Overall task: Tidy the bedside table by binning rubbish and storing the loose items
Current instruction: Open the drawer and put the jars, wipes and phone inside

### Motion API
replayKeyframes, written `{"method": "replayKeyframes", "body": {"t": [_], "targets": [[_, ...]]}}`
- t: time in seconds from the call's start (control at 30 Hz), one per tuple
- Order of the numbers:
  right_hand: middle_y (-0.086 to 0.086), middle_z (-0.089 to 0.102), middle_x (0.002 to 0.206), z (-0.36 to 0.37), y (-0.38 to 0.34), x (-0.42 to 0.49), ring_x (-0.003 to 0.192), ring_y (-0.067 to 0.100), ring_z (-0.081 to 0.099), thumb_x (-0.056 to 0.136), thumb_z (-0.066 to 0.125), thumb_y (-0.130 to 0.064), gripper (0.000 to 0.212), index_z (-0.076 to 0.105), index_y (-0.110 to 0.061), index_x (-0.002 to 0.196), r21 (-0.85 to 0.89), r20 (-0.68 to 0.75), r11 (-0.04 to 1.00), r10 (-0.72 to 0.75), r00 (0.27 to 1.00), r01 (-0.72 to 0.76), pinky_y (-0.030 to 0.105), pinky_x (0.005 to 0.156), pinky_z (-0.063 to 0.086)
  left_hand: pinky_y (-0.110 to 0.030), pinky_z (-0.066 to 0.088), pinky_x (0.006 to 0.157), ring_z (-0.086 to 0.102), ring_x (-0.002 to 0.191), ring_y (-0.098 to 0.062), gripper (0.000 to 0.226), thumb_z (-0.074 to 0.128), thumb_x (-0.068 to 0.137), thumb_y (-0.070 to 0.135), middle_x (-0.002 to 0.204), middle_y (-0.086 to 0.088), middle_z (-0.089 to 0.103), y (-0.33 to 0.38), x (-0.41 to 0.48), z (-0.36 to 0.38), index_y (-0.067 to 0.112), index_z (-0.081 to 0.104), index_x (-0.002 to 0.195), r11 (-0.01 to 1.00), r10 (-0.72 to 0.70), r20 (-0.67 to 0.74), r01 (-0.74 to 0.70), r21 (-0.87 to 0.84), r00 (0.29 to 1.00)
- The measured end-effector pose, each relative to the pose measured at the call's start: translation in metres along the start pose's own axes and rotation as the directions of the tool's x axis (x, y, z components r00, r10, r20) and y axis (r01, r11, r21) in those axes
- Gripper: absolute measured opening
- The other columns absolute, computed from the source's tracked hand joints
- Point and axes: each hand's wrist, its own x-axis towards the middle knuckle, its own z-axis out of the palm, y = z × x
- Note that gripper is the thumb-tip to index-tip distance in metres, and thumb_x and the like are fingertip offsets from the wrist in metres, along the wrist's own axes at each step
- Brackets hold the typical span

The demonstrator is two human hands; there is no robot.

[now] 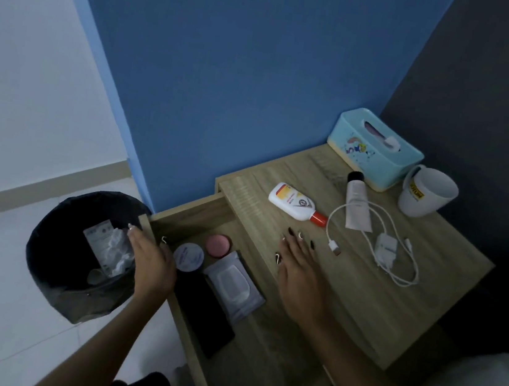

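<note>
Right hand (297, 263) lies flat and empty at the table's (347, 289) drawer-side edge, white bottle (295, 205) just beyond its fingertips. Left hand (150, 263), loose and empty, hovers between drawer (257, 355) and bin (47, 279).

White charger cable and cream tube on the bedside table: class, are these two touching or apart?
Touching. The head view shows the white charger cable looping across the cream tube, lying directly over the tube's body.
</note>
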Motion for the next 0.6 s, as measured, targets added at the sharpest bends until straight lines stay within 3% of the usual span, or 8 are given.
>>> {"method": "replayKeyframes", "body": {"t": [0.1, 0.23, 0.43, 0.6], "targets": [[0.007, 0.040, 0.150, -0.001, 0.000, -0.002, 0.143, 0.023, 0.029, 0.097, 0.020, -0.032, 0.054, 0.044, -0.009, 0.140, -0.007, 0.027, 1.000, -0.002, 1.000, 0.002, 0.041, 0.118, 0.025, -0.048, 0.024, 0.117, 0.016, 0.145, -0.034, 0.065, 0.036, 0.099, 0.011, 0.159, -0.020, 0.008, -0.003, 0.001, 0.000, 0.002, -0.004, 0.150, 0.995, -0.080, 0.069, 0.084, -0.060, 0.994], [0.007, 0.042, 0.149, -0.003, -0.002, -0.001, 0.143, 0.023, 0.031, 0.097, 0.020, -0.031, 0.054, 0.044, -0.009, 0.140, -0.007, 0.026, 1.000, -0.001, 1.000, 0.001, 0.041, 0.117, 0.026, -0.056, 0.038, 0.106, 0.036, 0.135, -0.041, 0.057, 0.037, 0.097, 0.013, 0.149, -0.027, 0.028, -0.005, 0.004, 0.003, 0.004, 0.009, 0.146, 0.992, -0.112, 0.052, 0.115, -0.049, 0.992], [0.010, 0.047, 0.146, -0.004, -0.002, -0.002, 0.140, 0.026, 0.035, 0.096, 0.027, -0.027, 0.051, 0.048, -0.007, 0.138, 0.003, 0.021, 1.000, -0.015, 1.000, 0.015, 0.045, 0.115, 0.030, -0.056, 0.044, 0.100, 0.046, 0.125, -0.040, 0.052, 0.040, 0.096, 0.011, 0.141, -0.026, 0.038, -0.004, 0.004, 0.006, 0.005, 0.017, 0.142, 0.994, -0.079, 0.032, 0.081, -0.073, 0.996], [0.008, 0.042, 0.149, 0.000, 0.002, -0.001, 0.143, 0.024, 0.030, 0.098, 0.023, -0.028, 0.051, 0.043, -0.009, 0.141, -0.042, 0.041, 0.999, -0.031, 0.999, 0.033, 0.043, 0.117, 0.027, -0.055, 0.042, 0.102, 0.046, 0.126, -0.037, 0.048, 0.037, 0.097, 0.022, 0.141, -0.022, 0.039, 0.009, 0.008, 0.021, 0.007, 0.018, 0.139, 0.991, -0.041, 0.070, 0.049, -0.126, 0.997]]}}
